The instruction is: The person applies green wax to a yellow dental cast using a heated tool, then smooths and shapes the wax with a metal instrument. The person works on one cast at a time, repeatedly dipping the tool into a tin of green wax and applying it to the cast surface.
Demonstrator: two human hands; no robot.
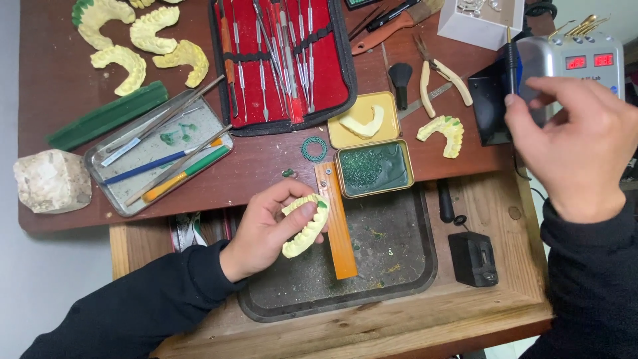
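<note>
Yellow dental cast (304, 228) is gripped in the left hand (266, 229) while the right hand (577, 147), fingers pinched, holds a wax pen (512, 61) at the heater unit (571, 63); waxing seems next.

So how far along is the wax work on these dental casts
Looks done: one yellow cast beside the tin of green wax already has green wax on it. In hand: the left hand holds a cast with a green spot; the right hand touches the heated pen. Left: most casts at top left look unwaxed.
</note>
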